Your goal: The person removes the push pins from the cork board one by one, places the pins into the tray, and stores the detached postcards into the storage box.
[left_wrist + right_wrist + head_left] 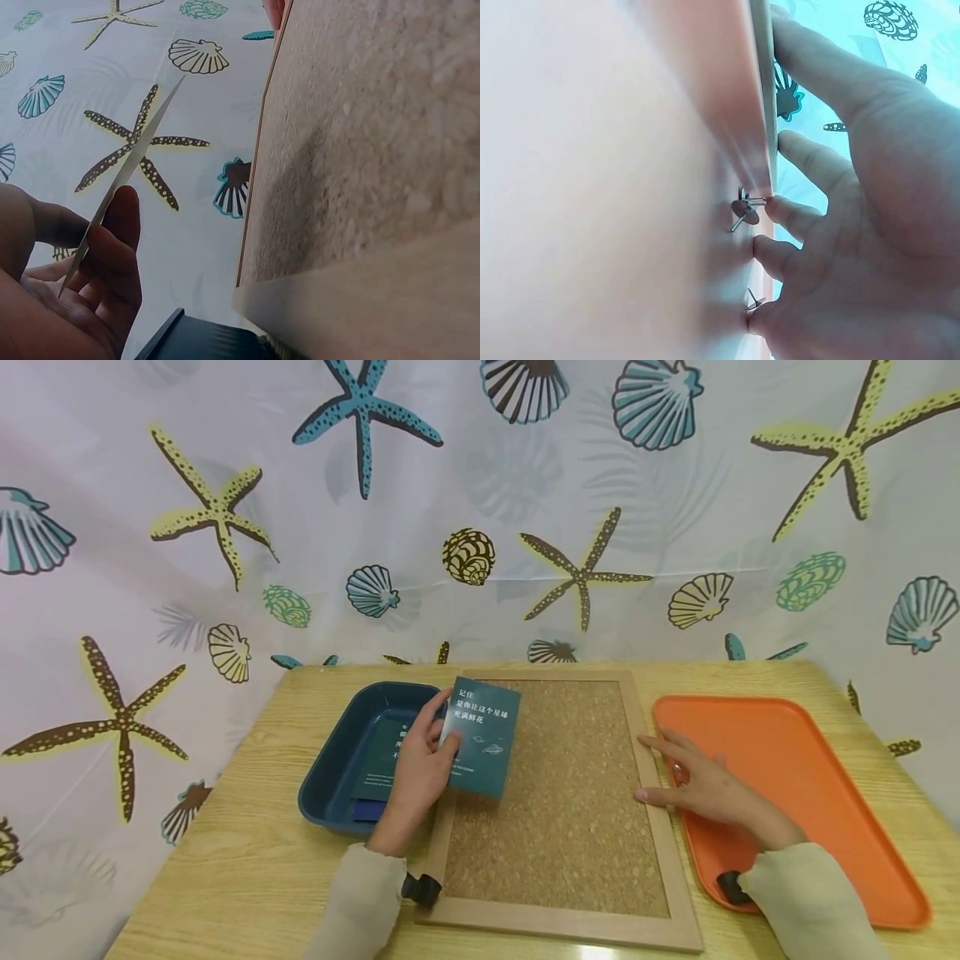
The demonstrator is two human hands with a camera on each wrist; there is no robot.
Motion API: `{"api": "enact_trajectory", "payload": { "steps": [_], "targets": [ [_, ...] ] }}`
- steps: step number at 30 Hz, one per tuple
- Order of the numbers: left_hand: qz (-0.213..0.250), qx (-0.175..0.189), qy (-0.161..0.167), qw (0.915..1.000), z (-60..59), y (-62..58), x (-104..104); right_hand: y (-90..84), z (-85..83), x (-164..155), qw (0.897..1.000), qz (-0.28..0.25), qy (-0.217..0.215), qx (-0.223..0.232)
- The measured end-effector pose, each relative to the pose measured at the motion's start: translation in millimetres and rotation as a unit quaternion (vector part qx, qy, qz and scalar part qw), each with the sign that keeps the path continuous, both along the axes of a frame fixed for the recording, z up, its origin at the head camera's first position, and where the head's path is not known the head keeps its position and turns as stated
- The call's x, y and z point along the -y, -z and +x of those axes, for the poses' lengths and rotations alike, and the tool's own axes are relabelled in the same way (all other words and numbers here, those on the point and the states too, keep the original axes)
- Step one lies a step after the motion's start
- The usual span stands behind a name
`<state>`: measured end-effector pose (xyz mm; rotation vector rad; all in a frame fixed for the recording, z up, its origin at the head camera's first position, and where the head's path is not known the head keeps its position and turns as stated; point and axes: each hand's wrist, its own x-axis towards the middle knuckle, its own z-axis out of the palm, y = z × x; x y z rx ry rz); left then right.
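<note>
Sleeves sit nearest, at the tabletop's front edge. My left hand pinches the card by its left edge, thumb on its face, holding it tilted over the left edge of the corkboard, beside the blue tray. My right hand lies open, fingers spread across the board's right frame and the orange tray, fingertips touching pins there. To do this well, I'd lay the card flat and square, and keep it pressed down while I pinch up one pin
</note>
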<state>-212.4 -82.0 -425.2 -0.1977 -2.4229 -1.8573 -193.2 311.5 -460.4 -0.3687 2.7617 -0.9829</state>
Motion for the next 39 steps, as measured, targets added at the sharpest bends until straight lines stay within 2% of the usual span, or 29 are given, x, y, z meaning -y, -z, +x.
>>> {"api": "enact_trajectory", "payload": {
  "steps": [12,18,32,39],
  "targets": [
    [-0.019,-0.009,-0.028,0.9994,4.8,1.1,18.0,-1.5,1.2,0.4,1.0,-0.006,-0.001,0.003],
    [-0.013,0.002,-0.047,0.9988,5.2,-0.6,23.5,-1.4,1.9,0.0,1.0,-0.011,-0.003,0.004],
    [0.003,-0.011,-0.07,0.9975,7.3,-3.4,41.2,-2.5,0.6,-1.6,1.0,-0.004,0.003,0.0],
    [-0.036,-0.008,-0.101,0.9942,8.9,-1.1,57.7,-3.8,0.9,2.4,1.0,-0.003,0.002,-0.003]
  ]
}}
